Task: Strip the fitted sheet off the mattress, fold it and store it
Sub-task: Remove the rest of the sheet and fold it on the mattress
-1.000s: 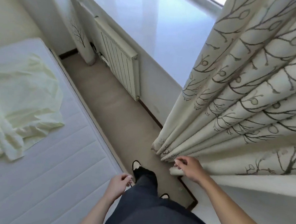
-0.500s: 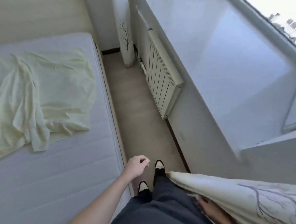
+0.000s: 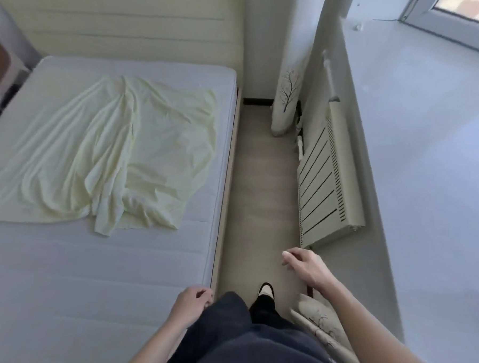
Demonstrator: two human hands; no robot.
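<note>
A pale yellow fitted sheet (image 3: 104, 152) lies loose and crumpled on top of the bare white mattress (image 3: 61, 269), toward the headboard end. I stand in the narrow aisle beside the bed. My left hand (image 3: 192, 301) hangs by my thigh at the mattress's near corner, fingers loosely curled, holding nothing. My right hand (image 3: 304, 266) floats over the floor near the radiator, fingers loosely bent and empty. Both hands are well short of the sheet.
A white radiator (image 3: 327, 180) lines the wall on the right under a wide window ledge (image 3: 429, 135). Patterned curtains hang at the far corner (image 3: 288, 100) and by my right leg (image 3: 322, 327). A cream headboard (image 3: 124, 25) backs the bed. The wooden floor strip (image 3: 260, 182) runs ahead.
My right hand has let go of the curtain and swung forward. The view has turned left toward the bed, bringing the whole sheet into sight. My left hand has dropped beside my thigh.
</note>
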